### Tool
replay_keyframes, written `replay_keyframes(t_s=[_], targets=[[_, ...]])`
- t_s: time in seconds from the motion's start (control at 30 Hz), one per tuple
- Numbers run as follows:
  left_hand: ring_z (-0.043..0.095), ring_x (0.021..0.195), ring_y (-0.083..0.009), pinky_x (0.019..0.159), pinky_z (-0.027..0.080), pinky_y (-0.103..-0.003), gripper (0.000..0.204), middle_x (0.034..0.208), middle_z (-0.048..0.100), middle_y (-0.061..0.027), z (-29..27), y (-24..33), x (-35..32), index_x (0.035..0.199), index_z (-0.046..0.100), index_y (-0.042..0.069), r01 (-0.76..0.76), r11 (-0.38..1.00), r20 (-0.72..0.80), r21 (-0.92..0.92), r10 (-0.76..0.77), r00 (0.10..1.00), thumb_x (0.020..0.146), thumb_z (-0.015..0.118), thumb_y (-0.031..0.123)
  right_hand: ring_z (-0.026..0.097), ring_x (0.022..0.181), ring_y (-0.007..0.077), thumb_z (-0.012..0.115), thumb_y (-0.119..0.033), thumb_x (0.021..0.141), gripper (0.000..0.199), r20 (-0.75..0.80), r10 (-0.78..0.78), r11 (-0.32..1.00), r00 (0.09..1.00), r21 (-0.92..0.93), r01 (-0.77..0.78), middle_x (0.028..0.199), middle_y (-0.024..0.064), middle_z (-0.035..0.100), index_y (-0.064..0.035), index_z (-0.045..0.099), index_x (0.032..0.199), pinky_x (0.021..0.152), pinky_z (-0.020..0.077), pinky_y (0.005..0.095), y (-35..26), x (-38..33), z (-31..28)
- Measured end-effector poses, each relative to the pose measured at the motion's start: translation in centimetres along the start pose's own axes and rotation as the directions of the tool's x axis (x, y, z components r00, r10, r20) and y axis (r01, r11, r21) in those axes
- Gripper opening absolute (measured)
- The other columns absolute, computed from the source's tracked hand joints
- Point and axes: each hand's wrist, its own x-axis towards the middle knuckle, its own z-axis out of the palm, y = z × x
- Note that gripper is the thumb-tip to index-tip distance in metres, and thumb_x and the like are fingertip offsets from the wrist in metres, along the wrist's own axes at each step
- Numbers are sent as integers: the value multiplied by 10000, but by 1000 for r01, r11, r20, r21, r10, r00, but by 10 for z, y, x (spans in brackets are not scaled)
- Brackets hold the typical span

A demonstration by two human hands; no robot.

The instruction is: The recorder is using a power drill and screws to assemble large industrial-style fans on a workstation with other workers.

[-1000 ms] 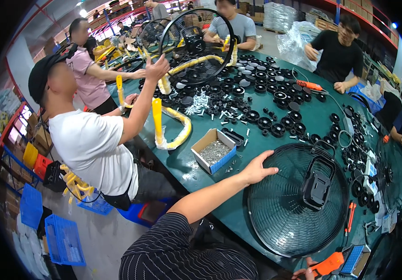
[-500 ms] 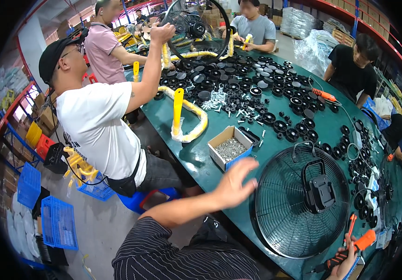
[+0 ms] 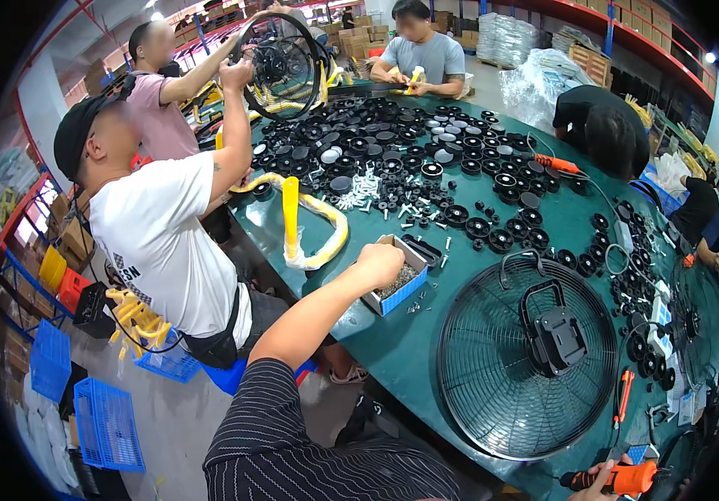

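Note:
My left hand (image 3: 380, 265) reaches into a small cardboard box (image 3: 394, 300) filled with small screws (image 3: 396, 282). Its fingers are curled closed, with the tips down among the screws; what they pinch is hidden. At the lower right edge, my right hand (image 3: 600, 484) is wrapped round an orange and black electric screwdriver (image 3: 631, 478). Between my hands, a round black fan (image 3: 529, 355) lies with its wire grille on the green table, its square motor housing and handle facing up.
Black round caps and wheels (image 3: 359, 142) are spread over the far table (image 3: 393, 346), with silver bolts (image 3: 362, 190) beside them. A yellow wrapped tube frame (image 3: 330, 242) stands left of the box. An orange-handled tool (image 3: 624, 397) lies right of the fan. Co-workers surround the table; one in white (image 3: 159, 217) raises a fan ring.
My left hand has moved left from open above the table into the screw box. My right hand keeps the screwdriver, lower now; the orange-handled tool beside it lies on the table.

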Motion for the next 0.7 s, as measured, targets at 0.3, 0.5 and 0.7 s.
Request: replay_keyframes(t_s=[0.3,0.5,0.7], targets=[[698,872,-292,751,547,-443,124,873,724,-98,-5,-6,-19,877,754,130,26,992,-166,-123,-46,985,785,686,176,573,622,181,724,-21,872,267,83,39,999,996,-16,-38,788,116,597,53,544,1055,568,499,291,-5,9,-8],[665,806,-223,710,528,-340,106,881,679,-85,-24,55,-95,933,683,30,-515,534,-503,-670,183,845,885,690,125,553,625,200,641,-135,902,312,-5,-1,956,1000,294,3,818,110,581,0,535,1162,553,486,320,-64,8,-4],[648,821,-208,646,499,-298,149,954,669,-103,-7,164,-168,1054,665,-24,-474,-210,-508,-855,528,680,933,663,62,518,682,171,611,-247,922,411,309,-120,588,944,788,-183,883,84,531,-41,501,1260,591,421,297,-86,-20,59]])
